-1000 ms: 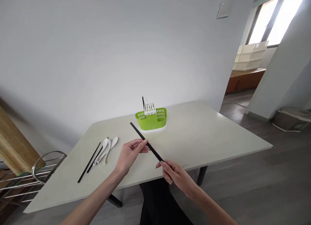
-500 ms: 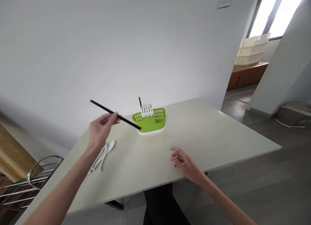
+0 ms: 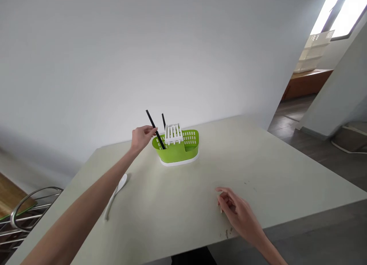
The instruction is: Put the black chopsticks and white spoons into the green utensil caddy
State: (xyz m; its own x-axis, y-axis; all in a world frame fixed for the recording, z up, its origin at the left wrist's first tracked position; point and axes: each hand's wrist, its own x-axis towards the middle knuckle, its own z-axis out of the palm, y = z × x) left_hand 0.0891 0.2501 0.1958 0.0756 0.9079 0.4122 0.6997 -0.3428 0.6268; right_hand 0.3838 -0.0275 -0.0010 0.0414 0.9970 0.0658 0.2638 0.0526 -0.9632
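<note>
My left hand (image 3: 143, 138) pinches a black chopstick (image 3: 151, 120) between thumb and fingers. The chopstick leans, its lower end inside the left compartment of a green cutlery holder (image 3: 175, 153) with a white base. A white slotted part (image 3: 173, 133) sits over the holder's middle, and a second black chopstick (image 3: 163, 120) sticks up behind it. My right hand (image 3: 236, 211) hovers at or rests on the near right of the table, fingers loosely curled and the index finger stretched out, holding nothing visible. A white spoon (image 3: 122, 181) lies on the table, partly behind my left forearm.
The pale table (image 3: 183, 204) meets a grey wall (image 3: 172, 58) behind the holder. A metal rack (image 3: 25, 211) stands off the table's left side. Small dark marks (image 3: 227, 233) show near the front edge. To the far right are a translucent crate (image 3: 314, 53) and a window.
My left hand has moved forward and right, tilting the chopstick steeper and bringing its lower end into the holder. My right hand looks little changed. The view has shifted somewhat.
</note>
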